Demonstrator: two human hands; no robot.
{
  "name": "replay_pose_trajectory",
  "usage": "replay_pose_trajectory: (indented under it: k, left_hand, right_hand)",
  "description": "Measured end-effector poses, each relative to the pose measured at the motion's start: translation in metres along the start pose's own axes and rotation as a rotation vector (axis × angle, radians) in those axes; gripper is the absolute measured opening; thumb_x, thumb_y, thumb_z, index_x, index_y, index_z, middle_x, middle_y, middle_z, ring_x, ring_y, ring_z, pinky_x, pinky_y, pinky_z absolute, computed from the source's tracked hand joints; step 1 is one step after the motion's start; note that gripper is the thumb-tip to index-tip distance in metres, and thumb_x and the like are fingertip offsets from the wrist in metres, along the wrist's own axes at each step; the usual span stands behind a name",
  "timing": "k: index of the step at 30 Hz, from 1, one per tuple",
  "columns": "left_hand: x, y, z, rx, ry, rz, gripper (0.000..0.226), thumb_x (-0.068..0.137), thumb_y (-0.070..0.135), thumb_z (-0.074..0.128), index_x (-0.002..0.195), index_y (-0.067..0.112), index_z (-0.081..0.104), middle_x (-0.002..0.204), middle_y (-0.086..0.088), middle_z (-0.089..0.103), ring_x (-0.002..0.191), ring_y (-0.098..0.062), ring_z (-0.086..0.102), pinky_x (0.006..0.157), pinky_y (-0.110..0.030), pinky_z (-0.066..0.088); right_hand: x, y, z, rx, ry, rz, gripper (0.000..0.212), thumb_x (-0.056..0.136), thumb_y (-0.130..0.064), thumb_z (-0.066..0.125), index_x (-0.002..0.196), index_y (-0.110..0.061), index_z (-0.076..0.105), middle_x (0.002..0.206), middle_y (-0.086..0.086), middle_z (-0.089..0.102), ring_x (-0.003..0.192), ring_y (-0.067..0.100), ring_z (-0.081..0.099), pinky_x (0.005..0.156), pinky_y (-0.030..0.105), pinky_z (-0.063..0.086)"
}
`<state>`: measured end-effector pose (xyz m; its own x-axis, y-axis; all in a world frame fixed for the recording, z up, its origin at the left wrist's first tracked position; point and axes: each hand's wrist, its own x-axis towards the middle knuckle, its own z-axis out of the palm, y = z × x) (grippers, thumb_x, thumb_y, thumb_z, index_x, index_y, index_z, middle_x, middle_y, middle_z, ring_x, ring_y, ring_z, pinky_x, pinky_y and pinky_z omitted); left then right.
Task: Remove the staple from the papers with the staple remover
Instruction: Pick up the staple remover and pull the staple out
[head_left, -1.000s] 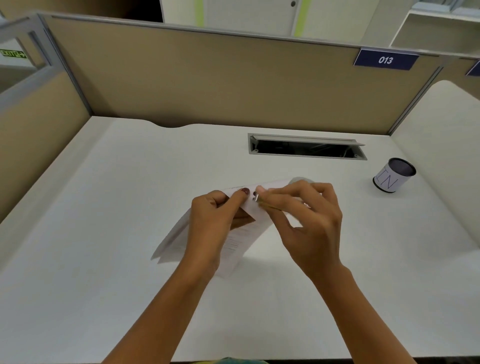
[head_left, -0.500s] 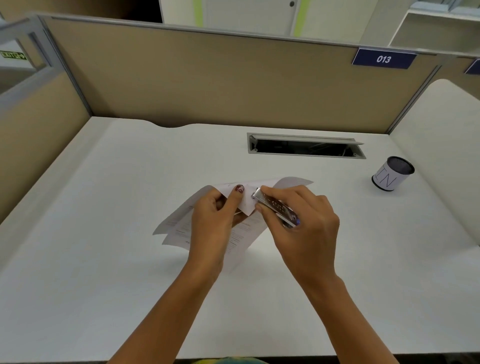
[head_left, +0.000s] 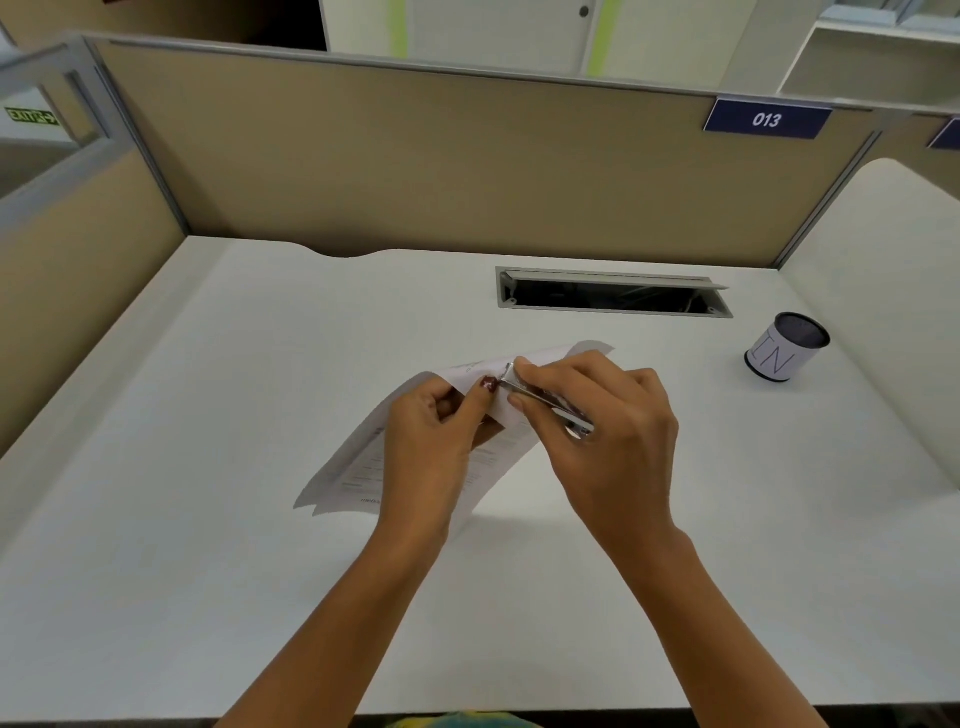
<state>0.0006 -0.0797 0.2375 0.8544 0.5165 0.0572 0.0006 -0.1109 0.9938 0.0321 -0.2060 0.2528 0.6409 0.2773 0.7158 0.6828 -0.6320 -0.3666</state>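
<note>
White printed papers (head_left: 358, 462) are lifted off the desk at their far corner, sagging toward the left. My left hand (head_left: 431, 431) pinches that raised corner, thumb on top. My right hand (head_left: 608, 431) holds a slim metal staple remover (head_left: 545, 400), whose tip touches the paper corner right beside my left thumb. The staple itself is too small to make out.
A small cylindrical cup (head_left: 784, 348) marked "IN" stands at the right. A rectangular cable slot (head_left: 613, 296) is open in the white desk (head_left: 208, 519) behind the papers. Beige partition walls (head_left: 415, 166) enclose the back and left.
The staple remover has come into plain view in my right hand and its tip has slid closer to my left thumb. The paper corner has risen slightly.
</note>
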Motion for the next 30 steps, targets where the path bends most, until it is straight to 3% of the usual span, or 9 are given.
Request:
replay_pose_trajectory:
  k: [6, 11, 13, 16, 22, 30]
  left_hand:
    - [-0.003, 0.004, -0.002, -0.015, 0.018, 0.082, 0.017, 0.087, 0.027, 0.064, 0.075, 0.037, 0.057, 0.059, 0.025, 0.063, 0.065, 0.017, 0.060, 0.049, 0.001, 0.039]
    - [-0.004, 0.006, -0.002, -0.031, 0.009, 0.126, 0.016, 0.086, 0.022, 0.066, 0.080, 0.036, 0.059, 0.072, 0.024, 0.062, 0.067, 0.019, 0.060, 0.049, 0.002, 0.040]
    - [-0.004, 0.005, -0.003, -0.060, -0.010, 0.110, 0.005, 0.086, 0.022, 0.066, 0.087, 0.027, 0.065, 0.078, 0.016, 0.068, 0.071, 0.012, 0.065, 0.052, -0.001, 0.044]
    - [-0.003, 0.003, -0.004, -0.122, -0.044, 0.065, 0.007, 0.087, 0.019, 0.065, 0.092, 0.020, 0.070, 0.087, 0.007, 0.073, 0.078, -0.004, 0.071, 0.060, -0.010, 0.051]
    - [-0.006, 0.006, -0.003, -0.145, -0.049, 0.082, 0.017, 0.087, 0.017, 0.064, 0.078, 0.031, 0.063, 0.065, 0.029, 0.068, 0.069, 0.009, 0.066, 0.052, -0.002, 0.045]
    - [-0.005, 0.008, -0.002, -0.128, -0.009, 0.090, 0.012, 0.085, 0.020, 0.066, 0.079, 0.030, 0.065, 0.065, 0.021, 0.069, 0.069, 0.010, 0.065, 0.050, -0.001, 0.044]
  right_hand:
    - [0.004, -0.001, -0.003, -0.016, -0.052, 0.015, 0.021, 0.082, -0.025, 0.074, 0.100, -0.014, 0.075, 0.091, 0.003, 0.074, 0.078, 0.019, 0.067, 0.070, 0.025, 0.038]
    - [0.007, 0.001, -0.003, 0.007, -0.074, 0.043, 0.022, 0.080, -0.025, 0.076, 0.099, -0.013, 0.075, 0.089, 0.003, 0.074, 0.075, 0.018, 0.065, 0.066, 0.027, 0.040]
    - [0.010, 0.004, -0.004, 0.020, -0.079, 0.023, 0.021, 0.081, -0.025, 0.075, 0.098, -0.013, 0.075, 0.088, 0.004, 0.073, 0.074, 0.018, 0.065, 0.065, 0.028, 0.040]
    - [0.016, 0.008, -0.006, 0.006, -0.125, -0.033, 0.019, 0.083, -0.026, 0.073, 0.098, -0.014, 0.076, 0.088, 0.002, 0.073, 0.073, 0.019, 0.064, 0.066, 0.029, 0.039]
    - [0.018, 0.013, -0.007, -0.007, -0.114, -0.109, 0.017, 0.083, -0.027, 0.072, 0.094, -0.015, 0.077, 0.089, 0.001, 0.074, 0.075, 0.020, 0.065, 0.071, 0.032, 0.039]
    - [0.014, 0.013, 0.002, -0.016, -0.010, -0.126, 0.011, 0.081, -0.022, 0.075, 0.089, -0.014, 0.078, 0.086, 0.003, 0.075, 0.077, 0.021, 0.066, 0.075, 0.031, 0.037]
